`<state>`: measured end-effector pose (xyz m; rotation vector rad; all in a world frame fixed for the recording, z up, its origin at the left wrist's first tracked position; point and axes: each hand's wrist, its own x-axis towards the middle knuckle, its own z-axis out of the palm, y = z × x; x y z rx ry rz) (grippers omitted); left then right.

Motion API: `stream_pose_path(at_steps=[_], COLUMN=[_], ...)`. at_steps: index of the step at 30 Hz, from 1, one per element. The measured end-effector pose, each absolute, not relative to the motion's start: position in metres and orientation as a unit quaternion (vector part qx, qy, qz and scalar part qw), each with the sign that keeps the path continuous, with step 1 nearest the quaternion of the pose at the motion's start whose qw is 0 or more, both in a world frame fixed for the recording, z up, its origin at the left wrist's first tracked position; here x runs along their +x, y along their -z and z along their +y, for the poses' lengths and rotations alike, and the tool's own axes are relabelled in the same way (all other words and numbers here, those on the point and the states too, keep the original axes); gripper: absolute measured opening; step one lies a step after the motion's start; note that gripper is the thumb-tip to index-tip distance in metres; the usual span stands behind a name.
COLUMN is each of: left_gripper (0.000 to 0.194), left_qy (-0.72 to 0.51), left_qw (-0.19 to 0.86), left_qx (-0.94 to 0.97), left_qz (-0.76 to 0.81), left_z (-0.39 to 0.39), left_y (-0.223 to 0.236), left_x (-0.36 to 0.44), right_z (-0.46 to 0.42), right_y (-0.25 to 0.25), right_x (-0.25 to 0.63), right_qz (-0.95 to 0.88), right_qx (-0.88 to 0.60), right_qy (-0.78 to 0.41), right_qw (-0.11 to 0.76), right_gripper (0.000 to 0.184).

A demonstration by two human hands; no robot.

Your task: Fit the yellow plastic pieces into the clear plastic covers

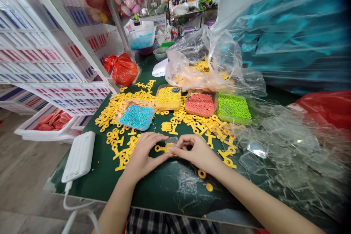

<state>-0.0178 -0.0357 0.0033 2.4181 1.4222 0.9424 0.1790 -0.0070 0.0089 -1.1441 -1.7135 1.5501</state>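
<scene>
At the middle of the green table, my left hand [148, 150] and my right hand [193, 150] meet around a small clear plastic piece [172, 140] with a yellow part [169, 147] against it. Thumb and fingers of my right hand pinch its right side. My left thumb and fingertips close on its left edge. A yellow ring-ended piece [159, 148] pokes out just beside my left fingers. Beyond my hands lie a yellow comb-shaped piece [166, 127] and many loose yellow ring-ended pieces [120, 103]. Shallow trays hold blue beads [138, 116], yellow beads [168, 97], red beads [201, 103] and green beads [233, 105].
Clear plastic pieces [290, 153] heap at the right. A white power bank [79, 156] with a cable lies at the left edge. Behind the trays sits a clear bag [203, 75] of yellow pieces, with a red bag [123, 69] at back left. Plastic crates [52, 55] stand left.
</scene>
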Motion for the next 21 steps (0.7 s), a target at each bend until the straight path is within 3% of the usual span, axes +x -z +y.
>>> stream_pose_path(at_steps=[3,6,9,14,21], left_gripper=[0.032,0.032,0.033,0.034,0.036], left_qy=[-0.264,-0.222,-0.198,-0.175,-0.162], left_qw=[0.127,0.151,0.160,0.159,0.163], left_qx=[0.817,0.822,0.824,0.823,0.823], left_qz=[0.497,0.503,0.507,0.517,0.519], left_z=[-0.034,-0.033,-0.032,-0.033,-0.033], left_y=[-0.004,-0.003,-0.001,0.001,0.001], left_x=[-0.022,-0.026,-0.029,-0.029,-0.028], right_z=[-0.006,-0.004,-0.003,-0.002,-0.001], right_y=[-0.014,-0.015,-0.012,-0.010,-0.006], right_x=[0.187,0.193,0.195,0.193,0.194], right_qz=[-0.747,-0.844,-0.911,-0.932,-0.910], right_qx=[-0.470,-0.451,-0.368,-0.336,-0.374], right_qy=[-0.417,-0.220,-0.114,-0.082,-0.133], right_qw=[0.215,0.189,0.146,0.111,0.123], right_gripper=[0.018,0.033,0.038,0.029,0.027])
